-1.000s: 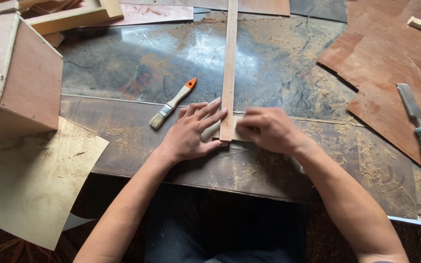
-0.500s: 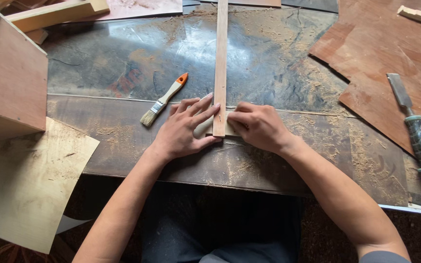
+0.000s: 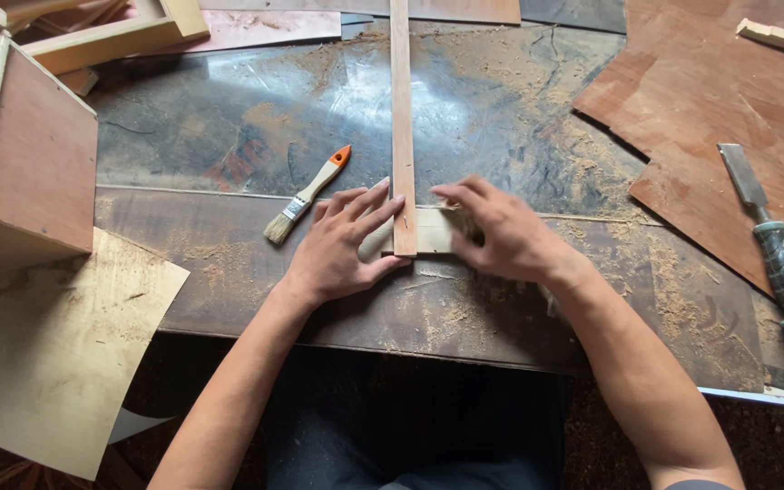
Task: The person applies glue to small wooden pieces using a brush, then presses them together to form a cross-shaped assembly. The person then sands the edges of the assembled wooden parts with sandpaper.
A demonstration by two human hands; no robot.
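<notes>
A long thin wooden strip (image 3: 401,118) runs away from me across the dark dusty tabletop (image 3: 229,118). Its near end lies on a small pale wood piece (image 3: 433,233). My left hand (image 3: 342,245) lies flat with fingers spread, pressing against the strip's near end from the left. My right hand (image 3: 501,234) rests on the small pale piece just right of the strip, fingers curled over it; the hand is slightly blurred.
A small paintbrush with an orange-tipped handle (image 3: 306,195) lies left of my hands. A wooden box (image 3: 20,154) and a pale veneer sheet (image 3: 43,354) sit at the left. Reddish plywood sheets (image 3: 728,100) and a chisel with a dark handle (image 3: 773,240) lie at the right.
The view has shifted slightly. My right hand has moved a little over the small pale piece; my left hand stays pressed at the strip's end.
</notes>
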